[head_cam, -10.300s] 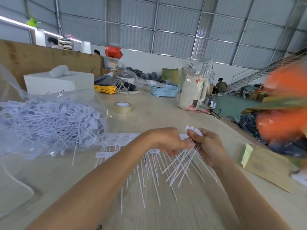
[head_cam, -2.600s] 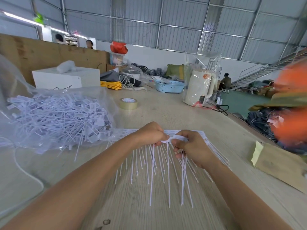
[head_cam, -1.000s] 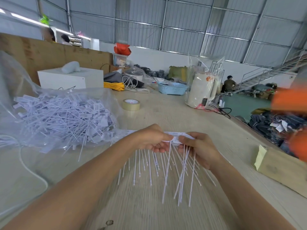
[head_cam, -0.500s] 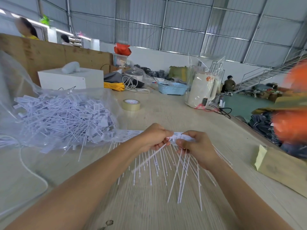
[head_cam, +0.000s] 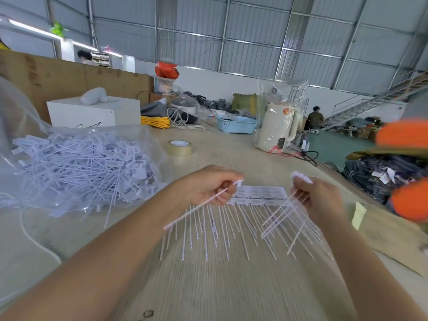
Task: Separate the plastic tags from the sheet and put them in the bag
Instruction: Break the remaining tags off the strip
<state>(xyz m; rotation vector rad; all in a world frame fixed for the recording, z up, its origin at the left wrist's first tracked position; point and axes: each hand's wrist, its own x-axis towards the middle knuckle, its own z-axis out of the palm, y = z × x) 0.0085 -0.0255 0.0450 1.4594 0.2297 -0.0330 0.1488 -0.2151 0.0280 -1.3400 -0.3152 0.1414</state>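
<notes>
A white sheet of plastic tags [head_cam: 261, 195] lies flat on the table in front of me, its long thin tails pointing toward me. My left hand [head_cam: 208, 188] pinches one separated tag [head_cam: 199, 207] by its head, the tail slanting down to the left. My right hand [head_cam: 319, 200] grips a bundle of separated tags [head_cam: 284, 216], their heads sticking up above the fingers. The clear plastic bag [head_cam: 76, 167], full of loose white tags, lies at the left with its mouth toward the sheet.
A roll of tape [head_cam: 180, 148] sits beyond the sheet. Farther back stand a white kettle in plastic wrap [head_cam: 278, 128], a blue basket [head_cam: 236, 125] and a white box [head_cam: 92, 112]. A brown envelope with a yellow note [head_cam: 370, 225] lies at the right table edge.
My hands have pulled apart from the middle of the sheet. The left one has torn a single tag free and the right has lifted its bundle to the right, uncovering the sheet.
</notes>
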